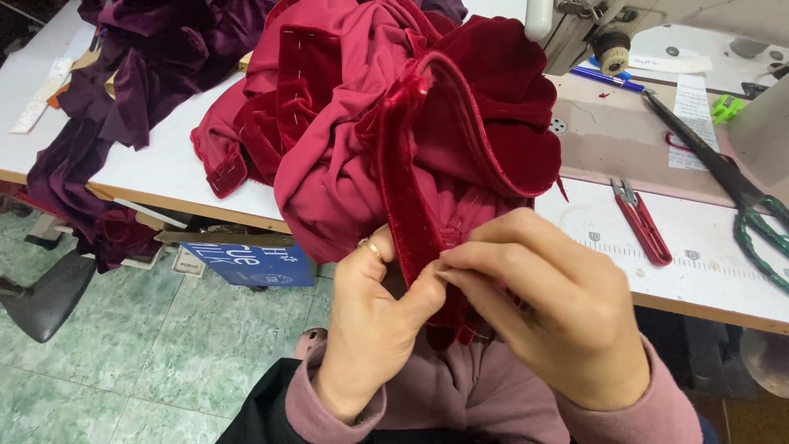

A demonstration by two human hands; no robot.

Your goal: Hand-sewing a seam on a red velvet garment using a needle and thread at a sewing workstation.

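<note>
A bundled red velvet garment [394,107] with a smooth red lining lies heaped over the near edge of the white worktable [164,164]. Both my hands grip its lower folded velvet edge just below the table edge. My left hand [370,321], a ring on one finger, pinches the edge from the left. My right hand [559,312] pinches the same seam from the right, fingertips meeting the left thumb. A row of pins shows along the seam above my fingers.
A dark purple velvet pile [131,74] lies at the table's left. Red thread snips [643,222], long black scissors with green handles [731,189] and a blue pen [604,78] lie at right by the sewing machine [608,33]. Green tiled floor and a chair base [45,296] are below.
</note>
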